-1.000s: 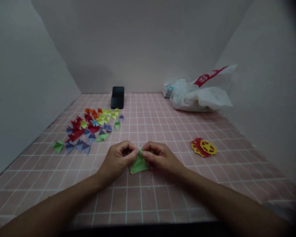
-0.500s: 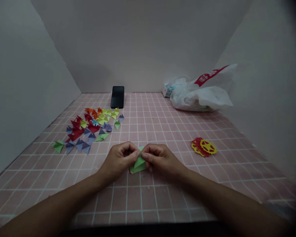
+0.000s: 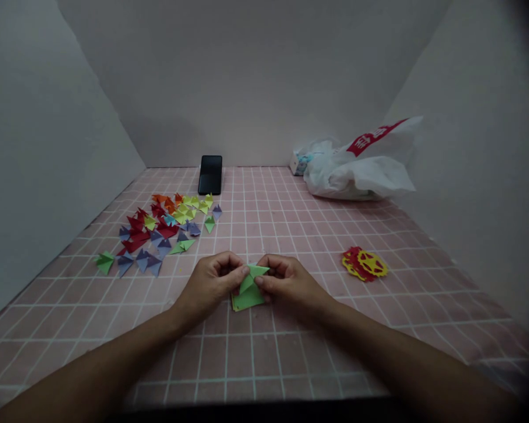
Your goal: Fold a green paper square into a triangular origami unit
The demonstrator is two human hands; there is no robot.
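A green paper piece [image 3: 248, 290], partly folded, lies on the pink checked tabletop [image 3: 255, 352] near its middle. My left hand [image 3: 211, 285] pinches its left side with curled fingers. My right hand [image 3: 288, 283] pinches the right side, and a pointed green flap sticks up between the two thumbs. To the left lies a spread of several small folded paper triangles [image 3: 158, 226] in red, purple, yellow, orange and green.
A black phone [image 3: 210, 174] leans against the back wall. A white plastic bag [image 3: 357, 167] with red print sits at the back right beside a small box [image 3: 298, 162]. A red and yellow paper cut-out [image 3: 364, 264] lies to the right. Grey walls close in on three sides.
The green flap between my thumbs has opened out and now points to the right; both hands have shifted only slightly.
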